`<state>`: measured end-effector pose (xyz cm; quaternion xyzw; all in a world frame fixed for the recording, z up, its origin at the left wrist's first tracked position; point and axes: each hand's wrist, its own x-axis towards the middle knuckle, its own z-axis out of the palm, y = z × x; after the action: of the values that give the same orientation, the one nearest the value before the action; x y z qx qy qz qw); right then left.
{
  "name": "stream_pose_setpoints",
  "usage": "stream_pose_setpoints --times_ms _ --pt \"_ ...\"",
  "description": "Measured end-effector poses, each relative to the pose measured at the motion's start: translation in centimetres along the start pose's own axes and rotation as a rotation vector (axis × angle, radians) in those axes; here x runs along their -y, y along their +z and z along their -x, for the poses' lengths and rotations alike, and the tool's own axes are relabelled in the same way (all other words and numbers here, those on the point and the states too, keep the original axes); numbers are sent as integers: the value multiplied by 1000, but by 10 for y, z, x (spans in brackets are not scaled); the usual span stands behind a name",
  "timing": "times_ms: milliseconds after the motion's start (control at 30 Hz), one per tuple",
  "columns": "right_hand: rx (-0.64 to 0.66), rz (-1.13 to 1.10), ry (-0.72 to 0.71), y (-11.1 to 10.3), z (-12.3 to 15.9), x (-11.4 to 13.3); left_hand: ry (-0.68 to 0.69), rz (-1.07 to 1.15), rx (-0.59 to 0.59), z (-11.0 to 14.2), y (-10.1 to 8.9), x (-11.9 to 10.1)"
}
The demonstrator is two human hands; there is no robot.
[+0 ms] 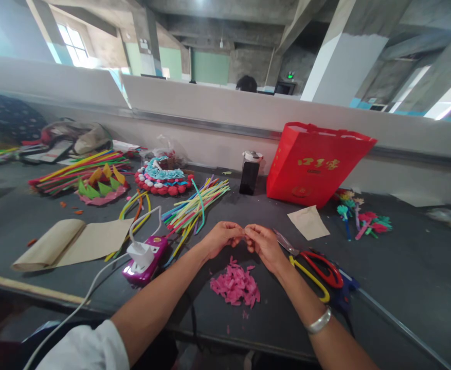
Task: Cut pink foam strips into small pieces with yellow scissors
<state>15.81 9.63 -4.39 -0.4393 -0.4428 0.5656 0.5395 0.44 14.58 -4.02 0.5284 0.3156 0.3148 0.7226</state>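
My left hand [225, 239] and my right hand [262, 245] meet fingertip to fingertip above the dark table, both closed in a pinch. Whatever lies between the fingertips is too small and hidden to make out. Just below them on the table is a loose heap of pink petal-shaped pieces [236, 283], with a few scraps near it. Beside my right hand lie scissors [327, 270] with one red and one yellow handle loop, their blades pointing toward the hand. A bundle of coloured pipe cleaners [198, 205] rests beyond my left hand.
A purple power strip [146, 262] with a white plug and cable sits left of my forearm. Brown paper [105, 239], a red bag [318, 164], a black bottle [250, 174], a glue gun [344, 293] with a glue stick and pipe-cleaner flowers [367, 223] lie around.
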Motion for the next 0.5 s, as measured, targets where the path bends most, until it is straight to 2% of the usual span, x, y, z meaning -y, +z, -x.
stream_pose_setpoints --times_ms 500 --pt "-17 -50 -31 0 -3 -3 23 124 18 0 0 1"
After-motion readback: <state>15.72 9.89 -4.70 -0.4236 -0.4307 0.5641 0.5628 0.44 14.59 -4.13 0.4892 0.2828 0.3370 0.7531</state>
